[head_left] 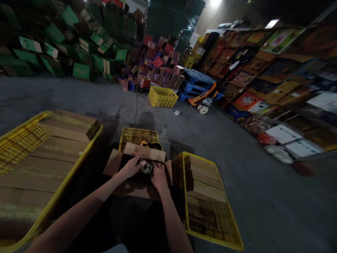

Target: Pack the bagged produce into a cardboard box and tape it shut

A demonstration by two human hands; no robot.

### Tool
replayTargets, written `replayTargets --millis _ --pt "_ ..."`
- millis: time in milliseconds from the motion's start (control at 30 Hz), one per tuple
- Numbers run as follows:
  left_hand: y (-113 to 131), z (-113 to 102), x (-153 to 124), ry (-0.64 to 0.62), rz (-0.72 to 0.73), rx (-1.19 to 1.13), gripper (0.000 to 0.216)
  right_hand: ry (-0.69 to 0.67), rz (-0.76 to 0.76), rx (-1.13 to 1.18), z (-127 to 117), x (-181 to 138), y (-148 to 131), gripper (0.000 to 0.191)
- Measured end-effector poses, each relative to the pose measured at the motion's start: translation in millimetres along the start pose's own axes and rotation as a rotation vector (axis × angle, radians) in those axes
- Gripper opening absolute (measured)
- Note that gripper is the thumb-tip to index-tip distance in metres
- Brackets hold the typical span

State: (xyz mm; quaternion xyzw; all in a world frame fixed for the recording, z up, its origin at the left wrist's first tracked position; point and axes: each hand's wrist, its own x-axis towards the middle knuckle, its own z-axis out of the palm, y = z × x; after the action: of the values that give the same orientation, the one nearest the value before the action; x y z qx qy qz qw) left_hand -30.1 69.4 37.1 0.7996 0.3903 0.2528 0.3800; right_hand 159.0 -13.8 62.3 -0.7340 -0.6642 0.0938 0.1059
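A cardboard box [144,151] stands in front of me with its flaps folded outward and its inside dark. Within the opening is a small pale item with dark spots [146,168]; its kind is too blurred to make out. My left hand [133,166] reaches in from the left, fingers bent and thumb against the item. On the other side my right hand [159,175] curls its fingers down along the item's edge. Just past the far flap, a black and orange tool [152,144] lies on a yellow crate [138,130], partly covered by the flap.
Large yellow crates with closed cardboard boxes stand at left [99,133] and right [220,182]. Farther off are another yellow crate [163,97], an orange pallet jack [202,97] and blue pallets [197,78]. Green boxes [81,71] heap up at the back left; stacked cartons line the right.
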Motion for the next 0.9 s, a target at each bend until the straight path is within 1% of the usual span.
replayTargets --millis 67,133,167,200,233,267,300,367,400,500,600,667,733,800,900 --pt "-4 -1 -1 -0.048 0.015 0.036 0.051 0.032 0.011 0.029 1 3 4 0.070" --pt "-11 -6 -2 -0.081 0.021 0.084 0.050 0.109 0.023 0.078 -1 2 5 0.070" --pt "-15 -9 -3 -0.090 0.021 0.110 0.049 0.141 0.004 0.105 -1 1 4 0.068" --pt "-18 -12 -3 -0.091 0.021 0.134 0.049 0.145 -0.040 0.124 -1 0 2 0.064" --pt "-22 -15 -3 -0.088 0.024 0.159 0.049 0.111 -0.106 0.129 -1 -2 -1 0.058" --pt "-25 -17 -3 -0.081 0.030 0.184 0.050 0.040 -0.175 0.116 0 -2 -6 0.051" --pt "-28 -20 -3 -0.068 0.039 0.210 0.051 -0.060 -0.224 0.079 1 -3 -10 0.045" --pt "-33 -26 -7 -0.028 0.060 0.262 0.052 -0.233 -0.233 -0.016 5 -1 -18 0.033" --pt "-36 -30 -9 -0.005 0.069 0.286 0.051 -0.277 -0.203 -0.058 6 0 -22 0.029" --pt "-44 -39 -20 0.027 0.107 0.335 0.052 -0.287 -0.132 -0.137 7 6 -29 0.030" --pt "-50 -41 -27 0.010 0.151 0.360 0.049 -0.301 -0.161 -0.168 8 18 -38 0.027" --pt "-53 -38 -27 0.000 0.163 0.390 0.043 -0.357 -0.190 -0.176 11 29 -47 0.023" --pt "-56 -34 -25 -0.014 0.167 0.420 0.040 -0.431 -0.197 -0.177 20 41 -57 0.020" --pt "-57 -30 -22 -0.033 0.171 0.434 0.043 -0.478 -0.174 -0.178 31 48 -68 0.017" --pt "-57 -27 -21 -0.035 0.167 0.463 0.046 -0.473 -0.133 -0.162 44 51 -77 0.019"
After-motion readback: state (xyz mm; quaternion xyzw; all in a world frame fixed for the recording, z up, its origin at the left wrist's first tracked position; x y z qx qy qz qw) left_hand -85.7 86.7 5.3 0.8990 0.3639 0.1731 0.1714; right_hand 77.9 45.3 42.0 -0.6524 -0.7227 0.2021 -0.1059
